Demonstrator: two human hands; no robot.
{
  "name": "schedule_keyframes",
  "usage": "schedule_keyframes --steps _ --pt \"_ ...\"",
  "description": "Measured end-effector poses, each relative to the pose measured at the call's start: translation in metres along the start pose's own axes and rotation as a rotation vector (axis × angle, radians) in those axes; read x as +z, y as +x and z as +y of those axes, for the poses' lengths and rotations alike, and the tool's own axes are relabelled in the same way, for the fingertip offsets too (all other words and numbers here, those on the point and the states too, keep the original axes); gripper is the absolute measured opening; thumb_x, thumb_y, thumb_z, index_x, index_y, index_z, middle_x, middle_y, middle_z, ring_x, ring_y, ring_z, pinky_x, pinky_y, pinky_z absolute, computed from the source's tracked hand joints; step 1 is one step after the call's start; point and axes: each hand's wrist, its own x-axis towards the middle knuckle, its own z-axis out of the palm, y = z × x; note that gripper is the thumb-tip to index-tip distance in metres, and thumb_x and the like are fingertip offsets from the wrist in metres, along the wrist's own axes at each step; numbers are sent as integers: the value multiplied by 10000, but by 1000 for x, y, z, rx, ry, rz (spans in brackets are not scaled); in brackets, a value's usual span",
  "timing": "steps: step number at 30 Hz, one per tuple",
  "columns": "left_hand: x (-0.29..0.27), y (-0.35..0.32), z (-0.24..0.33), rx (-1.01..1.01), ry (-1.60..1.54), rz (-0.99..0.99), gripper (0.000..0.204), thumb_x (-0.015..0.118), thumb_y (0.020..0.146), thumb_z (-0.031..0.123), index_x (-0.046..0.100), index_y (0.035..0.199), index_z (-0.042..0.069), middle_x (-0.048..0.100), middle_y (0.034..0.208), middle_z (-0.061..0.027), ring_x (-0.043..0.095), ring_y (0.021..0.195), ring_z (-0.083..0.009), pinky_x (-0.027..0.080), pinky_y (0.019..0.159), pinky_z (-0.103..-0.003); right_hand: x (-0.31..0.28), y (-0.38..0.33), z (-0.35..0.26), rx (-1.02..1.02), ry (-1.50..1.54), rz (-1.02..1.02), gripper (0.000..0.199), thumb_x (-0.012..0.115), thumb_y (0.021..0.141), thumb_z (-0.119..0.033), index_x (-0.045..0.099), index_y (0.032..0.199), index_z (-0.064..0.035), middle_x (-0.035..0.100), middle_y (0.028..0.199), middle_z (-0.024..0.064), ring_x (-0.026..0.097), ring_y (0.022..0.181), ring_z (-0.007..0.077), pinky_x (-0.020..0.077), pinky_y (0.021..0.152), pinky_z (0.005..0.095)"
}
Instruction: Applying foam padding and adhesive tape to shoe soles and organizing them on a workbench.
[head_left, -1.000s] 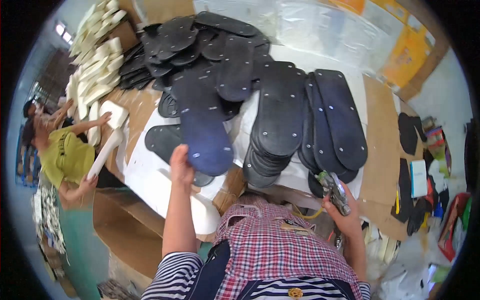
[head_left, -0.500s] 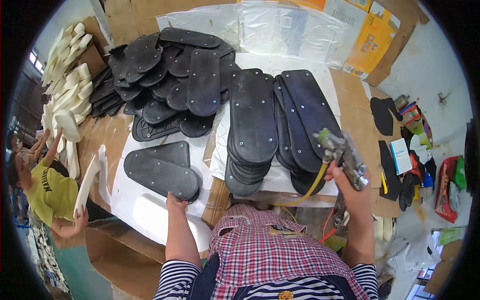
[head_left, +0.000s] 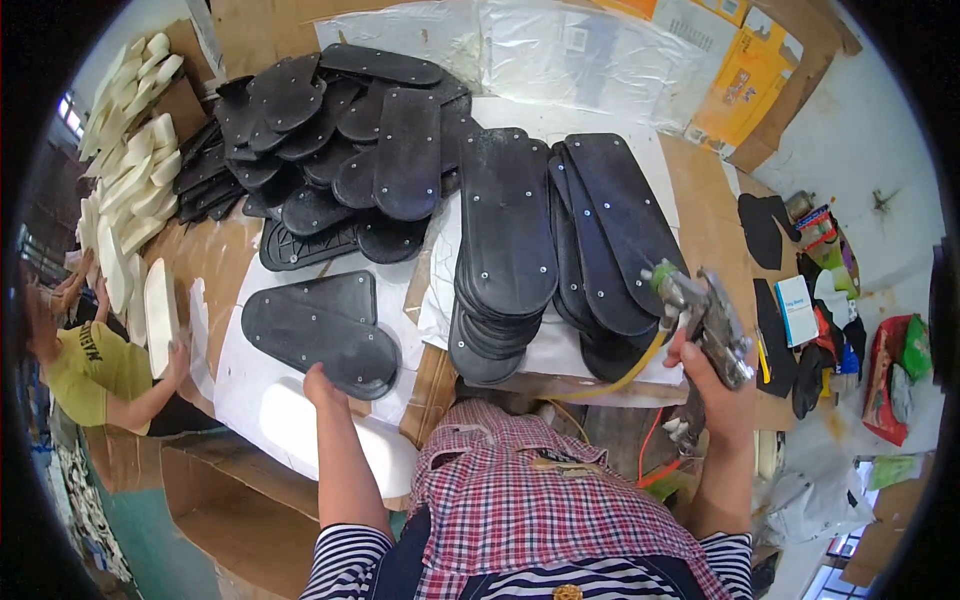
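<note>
My right hand is closed round a metal spray gun, with a green fitting at its front and a yellow hose beside it. My left hand is at the near edge of a black, round-ended panel. Its fingers are mostly hidden, so I cannot tell whether it grips. That panel overlaps another black one on white sheeting. Right of it stand a neat stack of riveted black panels and a fanned stack, nearest the gun.
A heap of black panels covers the back left. A glossy white long piece lies near my left forearm. On the left, a person in a yellow-green shirt handles a pale slab beside piled pale pieces. An orange-red hose hangs below the gun.
My left hand has shifted left along the panel's near edge. The spray gun has moved slightly right and down in my right hand. The other person's pale slab has turned more upright.
</note>
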Motion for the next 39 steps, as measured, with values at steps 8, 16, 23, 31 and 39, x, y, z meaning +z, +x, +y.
schedule_keyframes --steps 8,16,23,31,39 --pt "8 0 17 81 214 39 264 572 781 177 579 1027 80 569 932 -38 485 731 -178 402 635 -334 -42 -57 11 124 -191 -239 585 683 757 -64 440 1286 -7 597 867 33 550 776 101 459 719 257" --pt "70 -47 -25 -111 399 -353 258 611 749 197 610 1000 135 597 929 -16 527 744 -171 365 681 -355 -55 -72 2 252 -18 -282 577 695 745 -56 462 1270 -5 603 920 51 567 811 114 462 736 262" --pt "140 -127 -65 -250 635 -732 369 565 818 256 531 1167 143 598 1013 -26 542 894 -210 360 820 -372 -69 -62 7 159 50 -65 607 698 741 -49 443 1289 2 586 901 64 571 793 124 491 688 277" --pt "190 -122 -93 82 782 -693 325 538 838 181 591 1150 105 578 818 6 498 675 -108 378 536 -264 -76 -65 13 108 34 -146 580 663 768 -16 423 1295 21 596 898 66 581 802 137 490 720 299" --pt "188 -108 -107 340 743 -704 323 535 879 214 574 1153 48 591 833 -41 520 583 -145 422 500 -283 -69 -50 14 26 94 34 629 706 762 -107 412 1303 24 602 881 64 595 776 148 512 712 294"
